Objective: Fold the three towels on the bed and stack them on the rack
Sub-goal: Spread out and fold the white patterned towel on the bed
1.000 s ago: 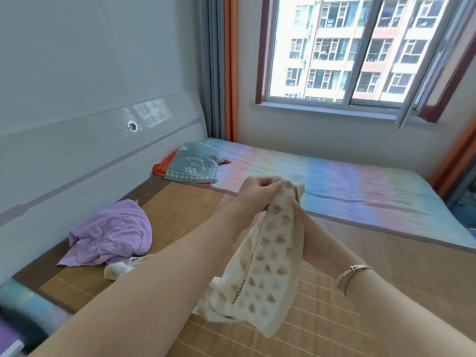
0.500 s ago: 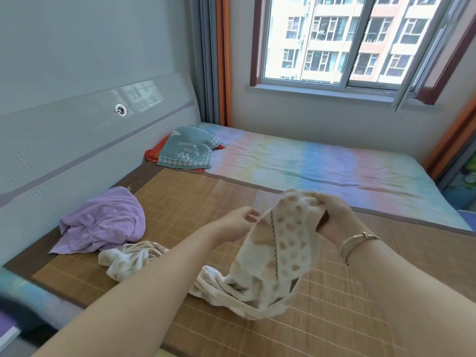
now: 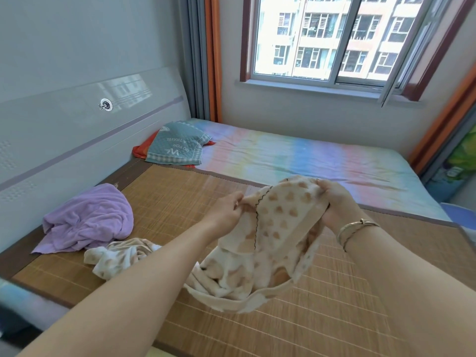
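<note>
Two hands hold a soft cream towel (image 3: pixel 273 228) dotted with tan hearts above the woven bamboo mat (image 3: pixel 334 318) on the bed. Left hand (image 3: pixel 226 211) pinches one edge with curled fingers; right hand (image 3: pixel 334 202), with a thin metal bangle (image 3: pixel 356 229) at the wrist, grips the bunched top edge. Its lower part sags in loose folds, touching the mat. A second heart-patterned towel (image 3: pixel 118 258) lies crumpled on the mat beside a rumpled, fuzzy purple towel (image 3: pixel 87 220). Farther back, a quilted teal pillow (image 3: pixel 177 144) rests on the pastel striped sheet (image 3: pixel 309 161).

Teal pillow (image 3: pixel 177 144), window (image 3: pixel 327 37)
</note>
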Available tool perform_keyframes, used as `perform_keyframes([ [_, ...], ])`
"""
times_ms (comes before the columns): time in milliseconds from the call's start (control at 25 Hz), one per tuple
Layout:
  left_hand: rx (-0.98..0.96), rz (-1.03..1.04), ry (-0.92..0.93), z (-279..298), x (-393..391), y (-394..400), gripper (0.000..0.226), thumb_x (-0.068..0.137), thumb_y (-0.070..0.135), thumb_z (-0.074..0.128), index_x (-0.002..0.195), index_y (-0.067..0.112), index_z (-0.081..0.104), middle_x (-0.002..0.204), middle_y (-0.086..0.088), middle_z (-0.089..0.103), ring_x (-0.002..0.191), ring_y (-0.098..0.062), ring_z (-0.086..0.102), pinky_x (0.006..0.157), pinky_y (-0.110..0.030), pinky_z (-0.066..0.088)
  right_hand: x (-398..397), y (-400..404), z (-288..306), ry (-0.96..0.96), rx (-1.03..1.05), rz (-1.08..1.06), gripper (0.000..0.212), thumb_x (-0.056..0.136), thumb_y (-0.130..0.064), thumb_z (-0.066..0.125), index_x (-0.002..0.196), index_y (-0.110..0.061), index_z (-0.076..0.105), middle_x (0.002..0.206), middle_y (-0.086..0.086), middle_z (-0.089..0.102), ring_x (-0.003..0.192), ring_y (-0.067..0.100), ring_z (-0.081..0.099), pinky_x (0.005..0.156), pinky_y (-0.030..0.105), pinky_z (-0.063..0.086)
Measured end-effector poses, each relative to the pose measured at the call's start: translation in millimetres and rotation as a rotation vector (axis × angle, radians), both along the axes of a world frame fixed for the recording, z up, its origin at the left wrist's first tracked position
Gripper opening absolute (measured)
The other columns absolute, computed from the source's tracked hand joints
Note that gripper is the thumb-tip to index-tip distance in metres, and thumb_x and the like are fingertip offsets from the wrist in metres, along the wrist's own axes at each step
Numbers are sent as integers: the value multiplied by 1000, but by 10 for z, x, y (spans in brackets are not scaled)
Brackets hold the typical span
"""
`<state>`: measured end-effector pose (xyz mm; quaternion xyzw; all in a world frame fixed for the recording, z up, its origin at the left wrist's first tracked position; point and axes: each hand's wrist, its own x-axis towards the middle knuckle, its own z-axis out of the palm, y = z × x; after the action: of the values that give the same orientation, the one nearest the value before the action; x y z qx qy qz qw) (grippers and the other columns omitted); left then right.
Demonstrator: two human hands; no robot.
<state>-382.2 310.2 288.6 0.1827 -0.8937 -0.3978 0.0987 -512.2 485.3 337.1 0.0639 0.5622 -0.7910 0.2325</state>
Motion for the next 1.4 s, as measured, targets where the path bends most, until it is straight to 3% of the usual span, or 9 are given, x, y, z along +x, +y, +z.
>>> perform_keyframes([
  [120,-22,22,137,101,-70,-13,34,96,23,50,65,24,37,61,6,42,59,-14,40,54,-28,26,2,100,-88,193,467,174,11,91,-12,56,97,-3,57,85,13,56,71,24,55,63,31,43],
  [240,162,102,267,295,-234,80,34,94,27,56,65,21,40,59,7,41,55,-9,39,54,-25,29,173,63,-134,658,862,439,77,80,-15,72,145,-13,30,147,11,30,136,25,33,108,37,33],
  [320,259,72,244,459,-292,172,31,93,29,59,67,18,45,62,7,43,57,-7,40,54,-20,32,346,-52,-153,842,785,634,94,71,-22,80,146,-28,24,155,0,19,142,16,21,115,38,24],
  [440,334,-2,155,520,-306,229,26,92,32,61,75,14,54,70,3,51,64,-8,47,57,-17,39,404,-170,-191,831,638,509,46,74,-11,70,113,-20,46,104,3,61,92,14,59,77,28,48],
  [640,521,-1,117,374,-71,166,41,88,44,64,96,4,63,78,5,64,65,-3,58,52,-12,41,428,-220,-160,846,674,334,18,86,-9,52,70,-15,44,65,-1,45,63,15,43,59,27,36],
  [880,415,-262,-138,-300,323,56,46,78,27,78,120,27,59,115,7,67,106,-8,64,92,-33,54,376,-303,-25,277,149,233,23,93,-7,45,81,-13,64,82,7,65,74,20,62,65,28,51],
  [1160,395,-51,153,-51,158,-111,39,101,35,42,105,5,67,92,-4,67,85,-16,61,75,-31,48,0,-2,-119,871,1036,329,17,87,-16,54,103,-16,48,93,6,56,89,25,53,70,34,41],
  [1280,359,-62,219,209,-58,-51,31,101,26,43,101,8,68,92,1,64,85,-7,56,78,-26,45,157,-14,-272,834,924,809,79,75,-26,72,140,-26,27,135,-5,37,124,14,38,105,33,34],
  [1400,263,-255,101,341,-151,112,29,101,25,45,88,9,66,83,4,60,75,-3,50,73,-22,41,324,-260,-436,960,797,883,81,58,-39,69,134,-23,44,132,0,50,124,16,47,103,38,42],
])
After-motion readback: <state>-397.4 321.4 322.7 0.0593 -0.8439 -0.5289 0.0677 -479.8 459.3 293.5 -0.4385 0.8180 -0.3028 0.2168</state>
